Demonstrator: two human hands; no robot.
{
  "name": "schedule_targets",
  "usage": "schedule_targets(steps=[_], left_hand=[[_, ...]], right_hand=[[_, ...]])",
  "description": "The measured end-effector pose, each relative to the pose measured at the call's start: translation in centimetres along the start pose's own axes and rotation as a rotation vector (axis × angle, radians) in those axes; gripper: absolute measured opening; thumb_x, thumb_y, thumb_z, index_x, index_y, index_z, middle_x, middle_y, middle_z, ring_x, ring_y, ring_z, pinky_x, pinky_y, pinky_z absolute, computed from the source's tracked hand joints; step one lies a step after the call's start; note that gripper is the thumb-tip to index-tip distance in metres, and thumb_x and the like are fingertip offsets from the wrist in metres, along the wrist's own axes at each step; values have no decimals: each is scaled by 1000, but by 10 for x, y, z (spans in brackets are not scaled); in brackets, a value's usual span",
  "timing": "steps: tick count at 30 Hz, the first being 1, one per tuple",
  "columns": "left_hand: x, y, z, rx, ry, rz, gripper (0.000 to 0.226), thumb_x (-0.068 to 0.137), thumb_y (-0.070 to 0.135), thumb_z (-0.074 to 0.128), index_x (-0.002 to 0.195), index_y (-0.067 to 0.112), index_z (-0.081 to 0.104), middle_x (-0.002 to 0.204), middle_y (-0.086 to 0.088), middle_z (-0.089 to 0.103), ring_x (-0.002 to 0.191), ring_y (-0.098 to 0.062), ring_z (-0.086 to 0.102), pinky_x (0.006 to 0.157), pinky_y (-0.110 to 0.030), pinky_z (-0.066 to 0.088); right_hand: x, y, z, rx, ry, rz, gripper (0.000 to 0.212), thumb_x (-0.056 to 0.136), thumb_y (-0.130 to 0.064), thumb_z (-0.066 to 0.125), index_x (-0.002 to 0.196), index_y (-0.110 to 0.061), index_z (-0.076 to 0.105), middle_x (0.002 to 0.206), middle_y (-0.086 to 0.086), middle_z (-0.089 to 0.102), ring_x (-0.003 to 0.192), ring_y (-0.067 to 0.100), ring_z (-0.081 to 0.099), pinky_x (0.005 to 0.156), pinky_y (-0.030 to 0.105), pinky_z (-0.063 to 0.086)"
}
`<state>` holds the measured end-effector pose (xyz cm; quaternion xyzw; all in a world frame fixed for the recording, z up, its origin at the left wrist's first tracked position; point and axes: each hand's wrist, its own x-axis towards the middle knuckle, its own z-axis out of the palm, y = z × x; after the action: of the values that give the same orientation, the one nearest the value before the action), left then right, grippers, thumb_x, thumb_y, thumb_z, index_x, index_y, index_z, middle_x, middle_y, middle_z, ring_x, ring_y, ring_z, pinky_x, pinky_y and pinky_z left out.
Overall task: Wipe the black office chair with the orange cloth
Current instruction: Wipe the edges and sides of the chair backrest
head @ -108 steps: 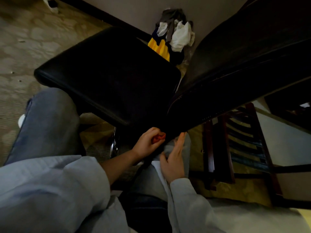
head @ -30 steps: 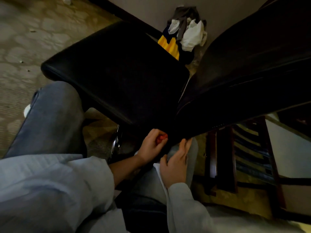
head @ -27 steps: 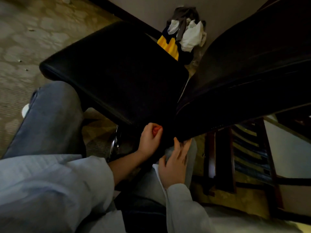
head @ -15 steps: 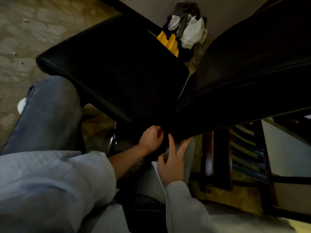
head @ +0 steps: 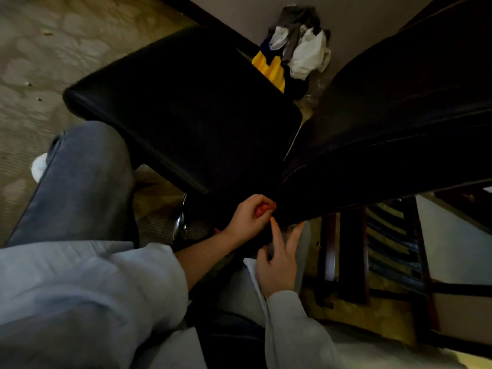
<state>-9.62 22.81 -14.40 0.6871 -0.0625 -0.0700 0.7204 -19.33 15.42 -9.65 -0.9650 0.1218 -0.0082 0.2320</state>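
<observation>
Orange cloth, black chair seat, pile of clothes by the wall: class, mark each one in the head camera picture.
orange cloth (head: 263, 208): head view, the bit poking from the left hand (head: 247, 221).
black chair seat (head: 186, 107): head view, middle of the cushion.
pile of clothes (head: 307, 55): head view, its white garment.

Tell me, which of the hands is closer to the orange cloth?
Left. The left hand grips the orange cloth, bunched in its curled fingers against the black office chair. The right hand is just beside it, fingers straight, not holding it.
</observation>
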Motion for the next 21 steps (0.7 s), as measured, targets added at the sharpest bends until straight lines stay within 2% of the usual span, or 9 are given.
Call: schedule_targets(steps=[3, 6, 9, 11, 13, 15, 17, 21], left_hand=[[-1, -11, -3, 77, 9, -68, 10, 86, 6, 61, 95, 8, 66, 97, -8, 65, 88, -16, 63, 76, -17, 47], [-2, -17, -6, 89, 19, -118, 11, 87, 7, 61, 95, 9, 67, 96, -8, 66, 89, -18, 64, 78, -23, 50], [-3, -2, -5, -8, 18, -80, 11, 88, 4, 61, 96, 6, 68, 93, -2, 65, 83, -3, 61, 75, -10, 47], [-1, 10, -4, -51, -7, -37, 11, 87, 1, 61, 97, 4, 67, 92, -1, 64, 82, 1, 59, 77, -9, 46], [1, 13, -6, -66, -30, 0, 12, 87, 0, 61, 97, 4, 66, 94, -2, 64, 85, -3, 59, 81, -14, 47], [0, 12, -8, -73, -54, 4, 13, 87, 0, 60, 98, 5, 66, 96, -2, 64, 88, -5, 60, 83, -16, 47], [-1, 10, -8, -42, -56, -1, 14, 87, 0, 60, 98, 5, 66, 96, -2, 64, 87, -4, 59, 81, -14, 47], [-1, 1, -8, 46, -21, -85, 10, 87, 5, 61, 96, 6, 66, 91, -3, 64, 82, -10, 61, 72, -17, 47]], right_hand=[[-1, -1, -1, 10, 15, 0, 71, 88, -7, 53, 136, -47, 19, 149, -13, -22, 142, 24, 24, 99, 45, 44], [-1, 0, 0, -3, 32, -12, 71, 87, -7, 53, 136, -48, 23, 150, -14, -21, 138, 27, 32, 94, 47, 47], [0, 0, 1, -13, 28, -10, 69, 88, -7, 53, 140, -42, 26, 149, -14, -22, 141, 25, 27, 96, 45, 46], [0, -1, 1, -18, 35, -9, 67, 88, -7, 52, 144, -36, 29, 149, -13, -21, 141, 26, 28, 97, 45, 45], [0, -2, 0, -16, 36, 0, 68, 89, -8, 52, 145, -35, 26, 148, -14, -20, 139, 28, 31, 97, 45, 45], [0, -3, -2, -5, 22, -4, 69, 90, -8, 51, 142, -40, 20, 146, -15, -21, 142, 25, 25, 101, 42, 42], [0, -4, -4, 7, 11, -11, 69, 91, -7, 50, 139, -43, 17, 145, -16, -22, 144, 21, 17, 104, 38, 40], [-1, -5, -5, 3, 23, -12, 67, 90, -7, 50, 137, -46, 21, 147, -17, -22, 144, 20, 20, 97, 40, 45]])
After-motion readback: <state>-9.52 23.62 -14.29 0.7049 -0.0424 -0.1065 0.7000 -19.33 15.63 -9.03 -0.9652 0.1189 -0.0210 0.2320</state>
